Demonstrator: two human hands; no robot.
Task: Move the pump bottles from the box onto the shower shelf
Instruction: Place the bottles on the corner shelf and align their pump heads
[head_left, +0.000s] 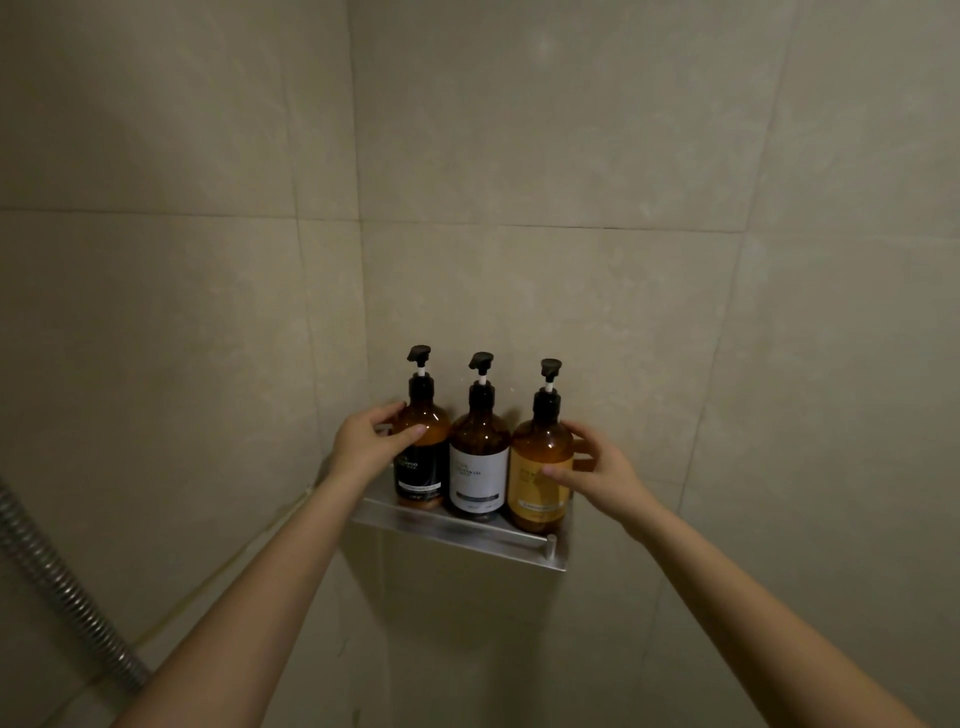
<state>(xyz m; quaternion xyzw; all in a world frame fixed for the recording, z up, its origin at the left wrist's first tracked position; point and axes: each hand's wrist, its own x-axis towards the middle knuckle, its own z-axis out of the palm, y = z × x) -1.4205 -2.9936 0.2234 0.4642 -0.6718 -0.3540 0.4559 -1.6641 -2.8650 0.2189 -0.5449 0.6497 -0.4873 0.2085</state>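
Tiles (571, 156) are covering the walls of a shower corner, and a metal shelf (467, 531) is sticking out from the far wall. Three pump bottles are standing upright in a row on the shelf, touching side by side, with their black pump tops pointing up. On the left, the black bottle (423, 467) is showing a dark label. The white bottle (479, 470) is standing in the middle. At the right end of the shelf, the yellow bottle (540, 491) is standing close to the near edge. The left hand (363, 441) is gripping the black bottle up near its shoulder, with the thumb lying across the front and the fingers curling around the far side. The right hand (597, 467) is gripping the yellow bottle, with the thumb pressing on the label and the fingers wrapping behind the bottle's right side. Both bare arms are reaching up from the near bottom corners. A shiny hose (62, 587) is hanging down at the near left, well apart from the shelf.
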